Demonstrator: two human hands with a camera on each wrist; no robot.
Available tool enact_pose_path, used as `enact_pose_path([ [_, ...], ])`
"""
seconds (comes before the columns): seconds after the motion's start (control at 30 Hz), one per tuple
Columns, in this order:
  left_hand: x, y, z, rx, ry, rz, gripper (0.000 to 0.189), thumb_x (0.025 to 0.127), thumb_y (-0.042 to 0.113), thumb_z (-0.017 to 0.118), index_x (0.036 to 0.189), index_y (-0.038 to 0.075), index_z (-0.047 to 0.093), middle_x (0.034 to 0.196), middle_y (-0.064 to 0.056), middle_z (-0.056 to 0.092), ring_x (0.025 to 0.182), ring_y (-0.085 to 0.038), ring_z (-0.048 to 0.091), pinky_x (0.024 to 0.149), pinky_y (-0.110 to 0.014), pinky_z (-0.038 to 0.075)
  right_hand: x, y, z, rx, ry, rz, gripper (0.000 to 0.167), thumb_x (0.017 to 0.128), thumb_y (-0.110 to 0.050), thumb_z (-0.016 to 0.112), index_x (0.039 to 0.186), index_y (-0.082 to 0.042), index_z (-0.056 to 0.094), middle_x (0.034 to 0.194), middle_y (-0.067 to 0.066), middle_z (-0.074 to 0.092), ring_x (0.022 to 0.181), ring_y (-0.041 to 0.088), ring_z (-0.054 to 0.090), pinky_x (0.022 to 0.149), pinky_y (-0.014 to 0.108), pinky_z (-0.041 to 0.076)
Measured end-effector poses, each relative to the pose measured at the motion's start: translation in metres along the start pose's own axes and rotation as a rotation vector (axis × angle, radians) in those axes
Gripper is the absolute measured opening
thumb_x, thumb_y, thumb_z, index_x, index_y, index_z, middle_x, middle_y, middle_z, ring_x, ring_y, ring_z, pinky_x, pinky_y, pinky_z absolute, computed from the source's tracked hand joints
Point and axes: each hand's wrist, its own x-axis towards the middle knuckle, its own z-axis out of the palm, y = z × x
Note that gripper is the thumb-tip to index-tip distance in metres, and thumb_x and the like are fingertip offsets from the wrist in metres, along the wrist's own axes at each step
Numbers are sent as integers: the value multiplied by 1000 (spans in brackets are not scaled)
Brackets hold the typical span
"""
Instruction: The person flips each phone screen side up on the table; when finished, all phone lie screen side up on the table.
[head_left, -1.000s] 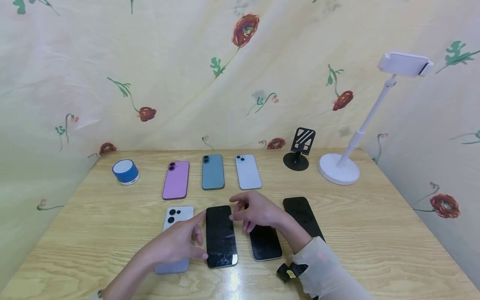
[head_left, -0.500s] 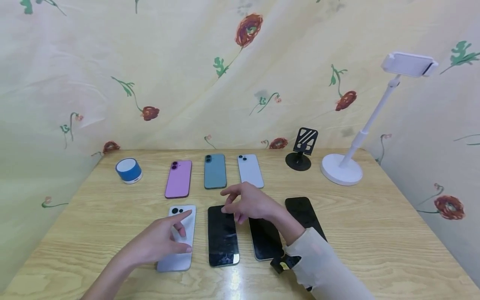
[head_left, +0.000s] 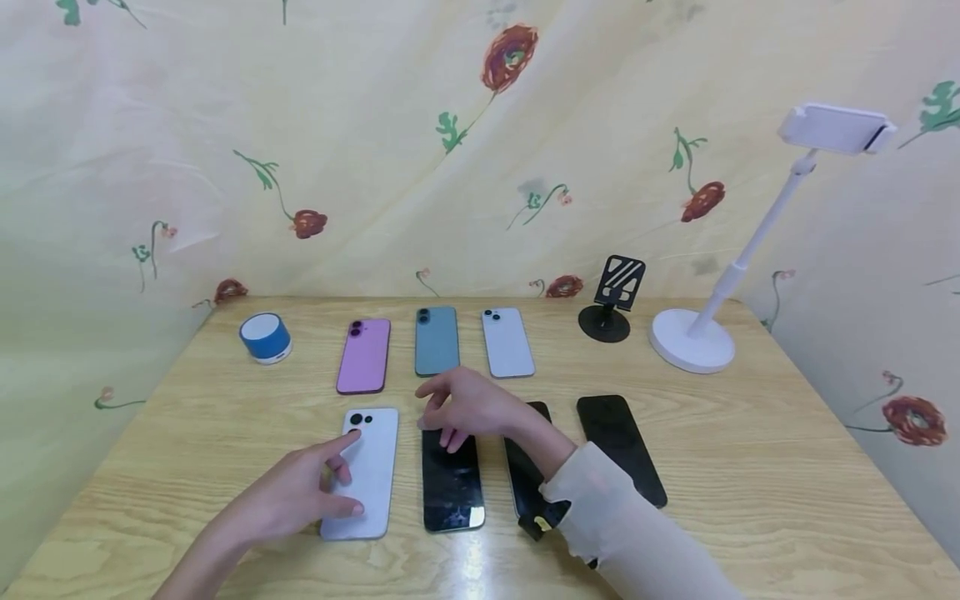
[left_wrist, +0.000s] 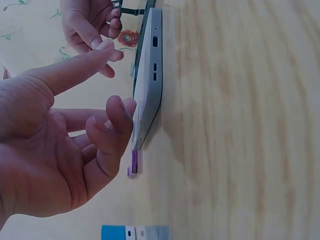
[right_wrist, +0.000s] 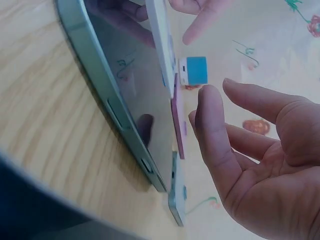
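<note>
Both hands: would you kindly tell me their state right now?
Left hand: open, holding nothing, above a white phone.
Right hand: open, holding nothing, above a black phone.

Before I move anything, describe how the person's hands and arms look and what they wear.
The left hand and right hand are bare, without gloves. The right arm wears a loose, pale cream sleeve; a black device with a small yellow mark shows at its end. The visible left forearm shows no sleeve.

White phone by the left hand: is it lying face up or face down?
Face down: the white phone shows its camera lenses on top.
</note>
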Motion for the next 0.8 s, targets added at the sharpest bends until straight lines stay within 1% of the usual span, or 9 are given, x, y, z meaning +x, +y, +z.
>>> enact_pose_path([
  [0.2, -1, -5, 1, -7, -3, 21, 98, 78, 15, 94, 161, 6, 43, 99, 0, 60, 72, -19, 50, 55, -25, 38, 12, 1, 9, 25, -21, 5, 51, 99, -9, 73, 147, 1, 58, 110, 11, 66, 60, 17, 71, 60, 35, 64],
  [0.33, -2, -7, 2, 2, -7, 38, 99, 77, 15, 95, 161, 3, 43, 98, -1, 59, 72, -18, 50, 55, -24, 38, 17, 1, 15, 46, -47, 34, 53, 100, -9, 71, 149, 2, 55, 111, 10, 66, 59, 16, 71, 58, 34, 63],
  [0.43, -3, -8, 2, 5, -12, 31, 99, 76, 15, 95, 160, 2, 43, 97, -1, 59, 73, -18, 50, 56, -24, 37, 19, 2, 18, 51, -59, 54, 56, 100, -10, 72, 151, 2, 53, 109, 9, 66, 59, 16, 70, 57, 33, 63],
  [0.57, -3, -9, 2, 8, -15, 7, 100, 76, 13, 95, 160, -1, 42, 94, -3, 58, 73, -19, 51, 56, -24, 38, 22, 2, 21, 37, -54, 58, 57, 100, -10, 72, 152, 1, 52, 105, 8, 66, 58, 15, 69, 56, 33, 62],
  [0.8, -3, -8, 2, 31, -20, -22, 106, 76, 15, 95, 162, -2, 37, 87, -4, 56, 67, -20, 52, 54, -25, 37, 25, 1, 22, -33, -52, 54, 56, 102, -12, 70, 154, -2, 51, 101, 5, 65, 54, 14, 66, 52, 31, 60],
])
